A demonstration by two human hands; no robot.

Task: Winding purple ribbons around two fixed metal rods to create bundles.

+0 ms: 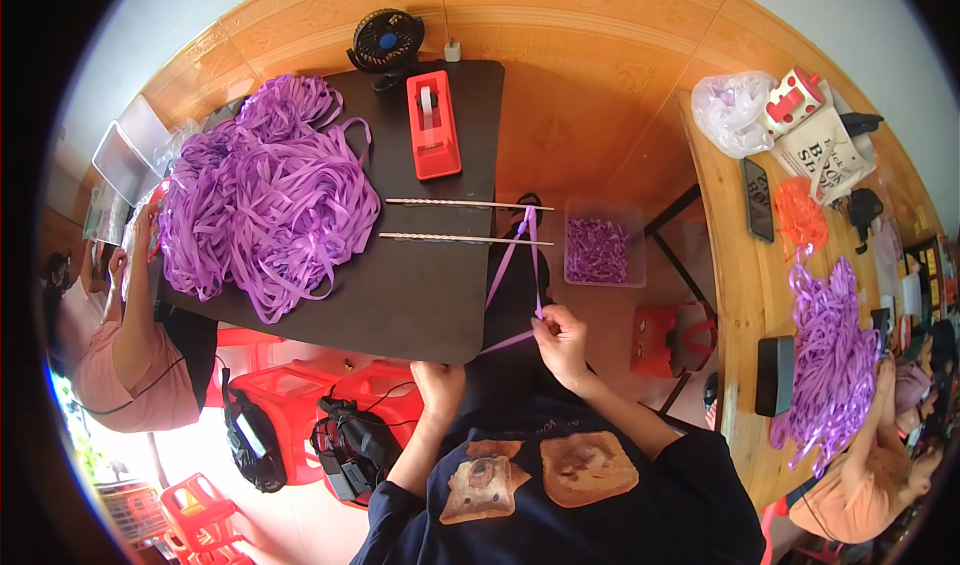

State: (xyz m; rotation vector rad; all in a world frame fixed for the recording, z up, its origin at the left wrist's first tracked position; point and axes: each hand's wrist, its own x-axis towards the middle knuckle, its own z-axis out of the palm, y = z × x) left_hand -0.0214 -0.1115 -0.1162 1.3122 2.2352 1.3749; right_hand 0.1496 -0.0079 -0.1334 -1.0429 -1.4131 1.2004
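Note:
My right hand [563, 347] is closed, pinching a narrow purple ribbon [537, 275] off the table's right edge. The ribbon loops up over two thin metal rods [450, 203] with twisted shafts, whose ends jut past that edge, and shows a small knot at the upper rod. Another length slants from my right hand down-left to the table's front edge. My left hand [437, 390] is at that edge, its fingers hidden beneath it, so its grip does not show. On the dark table [430, 295], a large heap of purple ribbon [270, 195] lies left of the rods.
A red tape dispenser [433, 130] and a black fan [387, 43] stand at the table's back. A clear bin [605, 245] of purple pieces sits on the floor. People work at left and at the right-hand wooden table [735, 315], beside more ribbon [825, 355]. Red stools [285, 415] stand below.

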